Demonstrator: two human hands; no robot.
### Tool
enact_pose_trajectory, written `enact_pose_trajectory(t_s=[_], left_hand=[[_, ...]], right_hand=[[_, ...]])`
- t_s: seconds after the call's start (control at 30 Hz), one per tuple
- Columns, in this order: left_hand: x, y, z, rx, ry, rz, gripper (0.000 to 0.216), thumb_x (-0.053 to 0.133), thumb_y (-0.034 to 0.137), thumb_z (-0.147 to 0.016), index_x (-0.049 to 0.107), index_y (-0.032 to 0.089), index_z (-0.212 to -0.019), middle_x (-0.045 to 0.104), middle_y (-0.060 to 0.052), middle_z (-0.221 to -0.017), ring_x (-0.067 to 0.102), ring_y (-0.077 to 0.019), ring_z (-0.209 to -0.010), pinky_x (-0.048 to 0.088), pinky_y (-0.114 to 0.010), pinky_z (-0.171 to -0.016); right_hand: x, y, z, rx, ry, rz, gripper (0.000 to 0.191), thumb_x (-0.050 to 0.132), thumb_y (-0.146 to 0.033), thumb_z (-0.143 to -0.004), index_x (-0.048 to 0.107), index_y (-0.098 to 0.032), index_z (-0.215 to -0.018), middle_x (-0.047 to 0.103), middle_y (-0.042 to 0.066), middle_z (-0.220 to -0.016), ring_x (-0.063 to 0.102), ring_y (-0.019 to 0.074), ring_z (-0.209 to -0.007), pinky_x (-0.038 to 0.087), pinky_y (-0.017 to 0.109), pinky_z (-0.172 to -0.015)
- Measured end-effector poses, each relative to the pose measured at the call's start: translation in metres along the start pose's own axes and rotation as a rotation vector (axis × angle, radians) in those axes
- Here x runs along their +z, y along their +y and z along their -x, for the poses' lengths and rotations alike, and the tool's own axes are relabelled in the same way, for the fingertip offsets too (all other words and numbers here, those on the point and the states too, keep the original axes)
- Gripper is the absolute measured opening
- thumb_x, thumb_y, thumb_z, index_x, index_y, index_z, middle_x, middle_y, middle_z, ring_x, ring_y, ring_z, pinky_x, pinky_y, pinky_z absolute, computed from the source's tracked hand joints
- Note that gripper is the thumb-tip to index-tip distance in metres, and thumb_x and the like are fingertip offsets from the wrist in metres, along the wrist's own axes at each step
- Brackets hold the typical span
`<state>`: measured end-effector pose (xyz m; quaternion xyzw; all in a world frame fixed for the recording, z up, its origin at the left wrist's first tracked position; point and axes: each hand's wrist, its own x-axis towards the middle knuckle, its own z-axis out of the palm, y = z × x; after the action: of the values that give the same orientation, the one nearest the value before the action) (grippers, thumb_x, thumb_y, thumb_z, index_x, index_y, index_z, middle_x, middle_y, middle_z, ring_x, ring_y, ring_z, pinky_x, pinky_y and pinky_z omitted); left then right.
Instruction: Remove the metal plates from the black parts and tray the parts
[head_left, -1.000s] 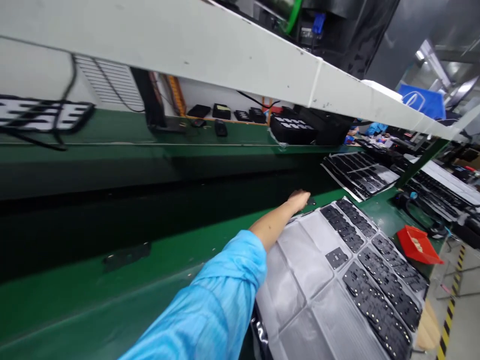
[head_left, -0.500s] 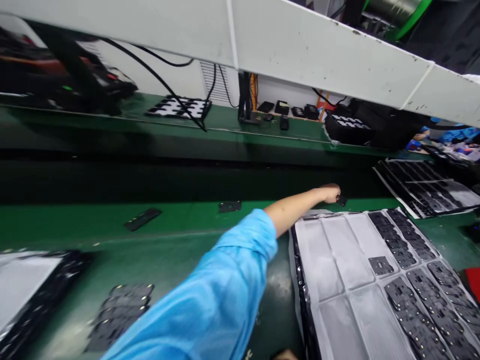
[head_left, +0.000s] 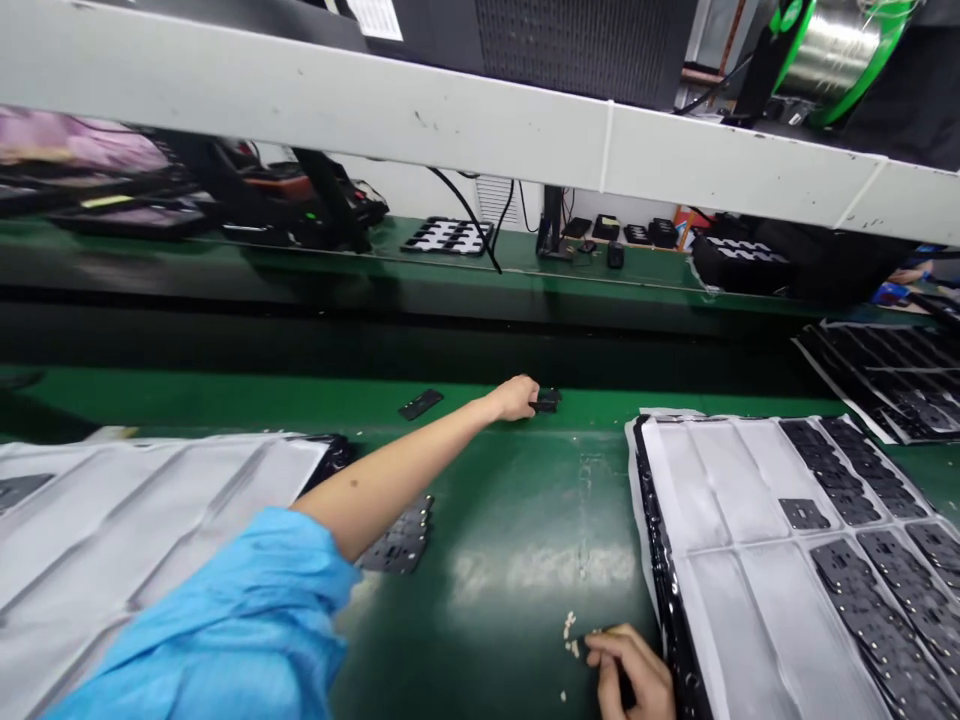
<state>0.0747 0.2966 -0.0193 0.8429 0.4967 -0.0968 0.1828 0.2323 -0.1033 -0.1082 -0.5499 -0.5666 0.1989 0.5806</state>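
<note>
My left hand (head_left: 516, 398) reaches far across the bench, its fingers closed on a small black plate (head_left: 545, 402) at the green conveyor strip. Whether one or two plates are at my fingertips, I cannot tell. A second black plate (head_left: 421, 404) lies flat on the strip, left of that hand. At the bottom, my right hand (head_left: 634, 672) is closed in a pinch; a dark tip shows at its fingers, but I cannot make out what it is. Small pale bits (head_left: 570, 635) lie beside it. Below my left forearm is a partly hidden group of dark plates (head_left: 401, 540).
On the right, a white compartment tray (head_left: 720, 490) holds rows of dark plates. Another white tray (head_left: 187, 480) sits at the left, partly behind my sleeve. More trays (head_left: 892, 370) lie far right. A white beam (head_left: 480, 130) crosses overhead, with a cable (head_left: 465, 210) hanging below.
My left hand has moved left along the strip, away from the right tray's far corner, to the plate there. My right hand has come into view at the bottom. The view has swung left.
</note>
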Motion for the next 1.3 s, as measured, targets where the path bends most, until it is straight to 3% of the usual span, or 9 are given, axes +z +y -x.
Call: enact_pose_trajectory(t_s=[0.13, 0.5, 0.67, 0.83, 0.97, 1.03, 1.1, 1.2, 1.3], left_hand=[[-0.001, 0.01, -0.013, 0.004, -0.028, 0.041, 0.035, 0.069, 0.035, -0.101, 0.065, 0.017, -0.13, 0.067, -0.011, -0.13, 0.07, -0.026, -0.11, 0.061, -0.047, -0.092], [-0.006, 0.048, -0.027, 0.06, 0.01, 0.123, 0.037, 0.07, 0.036, -0.1, 0.064, 0.018, -0.132, 0.066, -0.01, -0.132, 0.069, -0.0285, -0.113, 0.061, -0.047, -0.093], [0.004, 0.062, -0.001, 0.178, 0.019, 0.132, 0.039, 0.069, 0.037, -0.1, 0.063, 0.017, -0.133, 0.066, -0.01, -0.134, 0.068, -0.0282, -0.114, 0.061, -0.048, -0.094], [0.028, 0.091, 0.05, 0.309, -0.051, 0.097, 0.034, 0.069, 0.037, -0.1, 0.066, 0.016, -0.127, 0.069, -0.01, -0.127, 0.07, -0.0257, -0.108, 0.06, -0.047, -0.092], [0.041, 0.109, 0.09, 0.38, -0.053, 0.107, 0.046, 0.093, 0.036, -0.075, 0.073, 0.02, -0.113, 0.074, -0.005, -0.114, 0.07, -0.0254, -0.109, 0.056, -0.034, -0.095], [0.037, 0.1, 0.103, 0.345, 0.006, 0.113, 0.057, 0.097, 0.036, -0.068, 0.073, 0.023, -0.118, 0.072, -0.005, -0.122, 0.069, -0.0258, -0.115, 0.053, -0.029, -0.097], [0.025, 0.076, 0.111, 0.25, 0.084, 0.105, 0.056, 0.091, 0.041, -0.076, 0.07, 0.024, -0.125, 0.067, -0.006, -0.134, 0.066, -0.0274, -0.121, 0.05, -0.029, -0.102], [0.004, 0.015, 0.118, 0.0, 0.19, 0.068, 0.049, 0.077, 0.046, -0.089, 0.068, 0.019, -0.128, 0.061, -0.014, -0.142, 0.06, -0.0356, -0.131, 0.046, -0.038, -0.109], [-0.007, -0.049, 0.119, -0.32, 0.257, 0.04, 0.06, 0.073, 0.05, -0.091, 0.065, 0.004, -0.129, 0.052, -0.031, -0.148, 0.055, -0.0497, -0.135, 0.048, -0.052, -0.107]], right_hand=[[-0.011, -0.014, -0.005, -0.012, -0.09, 0.06, 0.029, 0.048, -0.009, -0.102, 0.074, -0.02, -0.107, 0.072, 0.005, -0.081, 0.074, 0.0185, -0.074, 0.059, 0.023, -0.068], [-0.015, -0.025, 0.0, 0.013, -0.023, 0.26, 0.025, 0.051, -0.01, -0.103, 0.072, -0.021, -0.113, 0.075, 0.009, -0.1, 0.075, 0.0217, -0.094, 0.062, 0.031, -0.083], [-0.016, -0.026, 0.0, -0.001, 0.031, 0.321, 0.027, 0.052, -0.013, -0.102, 0.072, -0.02, -0.12, 0.074, 0.013, -0.111, 0.073, 0.0253, -0.105, 0.062, 0.04, -0.091], [-0.017, -0.026, -0.002, -0.013, 0.017, 0.34, 0.03, 0.053, -0.014, -0.102, 0.07, -0.02, -0.126, 0.07, 0.016, -0.128, 0.068, 0.0285, -0.121, 0.058, 0.049, -0.103], [-0.019, -0.026, -0.004, -0.034, 0.005, 0.352, 0.027, 0.054, -0.016, -0.102, 0.071, -0.019, -0.124, 0.068, 0.016, -0.127, 0.067, 0.0289, -0.121, 0.057, 0.049, -0.102], [-0.021, -0.026, -0.004, -0.043, 0.01, 0.356, 0.026, 0.055, -0.016, -0.102, 0.071, -0.019, -0.123, 0.068, 0.016, -0.126, 0.067, 0.0284, -0.121, 0.058, 0.049, -0.101], [-0.022, -0.025, -0.003, -0.042, 0.022, 0.362, 0.026, 0.054, -0.016, -0.103, 0.07, -0.019, -0.123, 0.067, 0.016, -0.126, 0.067, 0.0281, -0.119, 0.057, 0.049, -0.1], [-0.022, -0.023, -0.002, -0.046, 0.028, 0.372, 0.026, 0.053, -0.016, -0.103, 0.07, -0.019, -0.123, 0.067, 0.016, -0.125, 0.067, 0.028, -0.118, 0.057, 0.049, -0.1], [-0.021, -0.02, -0.001, -0.06, 0.024, 0.378, 0.026, 0.053, -0.017, -0.103, 0.07, -0.019, -0.123, 0.067, 0.016, -0.125, 0.067, 0.028, -0.118, 0.057, 0.048, -0.099]])
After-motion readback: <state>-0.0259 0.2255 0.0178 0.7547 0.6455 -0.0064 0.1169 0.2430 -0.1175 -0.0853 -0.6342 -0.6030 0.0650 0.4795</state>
